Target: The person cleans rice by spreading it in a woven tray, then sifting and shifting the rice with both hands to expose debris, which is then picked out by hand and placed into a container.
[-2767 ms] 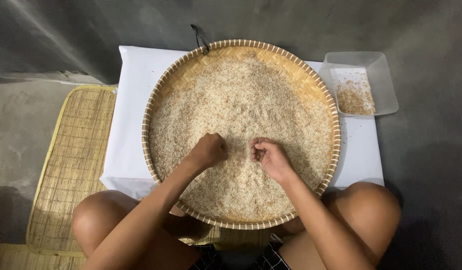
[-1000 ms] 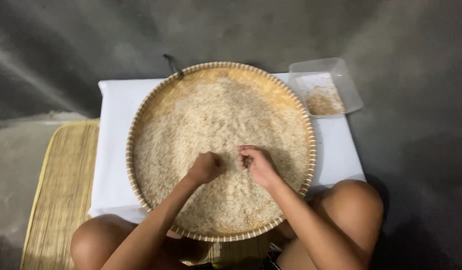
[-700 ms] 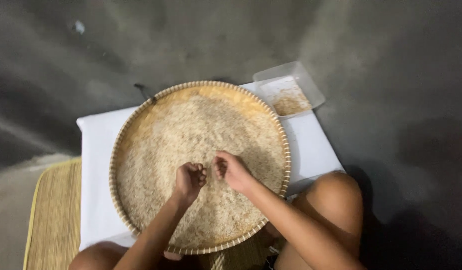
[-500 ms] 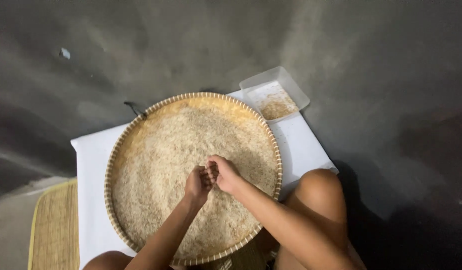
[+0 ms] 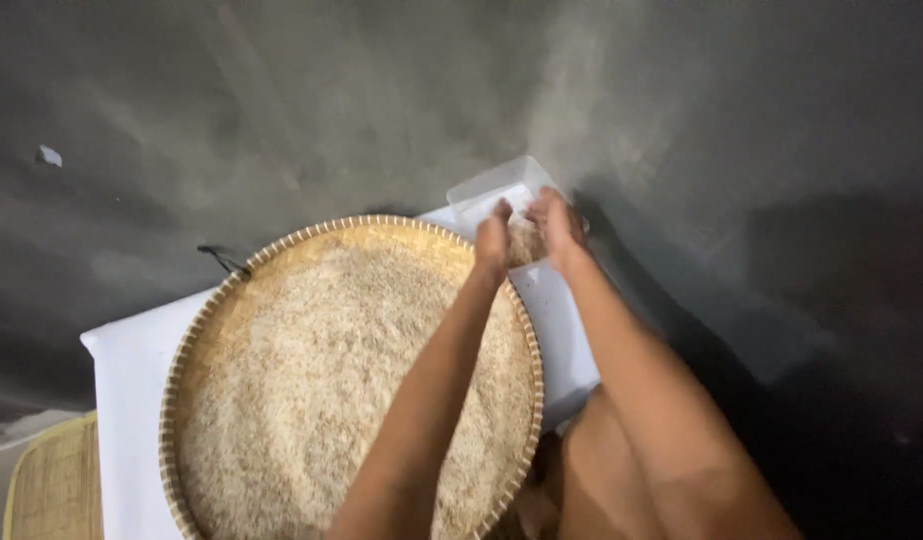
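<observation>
A round woven tray (image 5: 282, 290) filled with pale rice grains (image 5: 332, 400) rests on a white cloth (image 5: 132, 370). Both my arms reach across the tray's far right rim. My left hand (image 5: 494, 240) and my right hand (image 5: 557, 222) hover close together over a clear plastic container (image 5: 487, 190) that stands just beyond the tray. The fingers of each hand are drawn together and point down. The picture is blurred, and anything pinched in them is too small to see. Part of the container is hidden by my hands.
Dark grey concrete floor (image 5: 282, 100) lies all around. The corner of a flat woven mat (image 5: 52, 490) shows at the lower left. My bare knee (image 5: 632, 470) is at the bottom right beside the tray. A small white scrap (image 5: 49, 155) lies on the floor far left.
Both hands left the middle of the rice and moved up and right to the plastic container. The camera view swung to the right, so the tray now sits lower left.
</observation>
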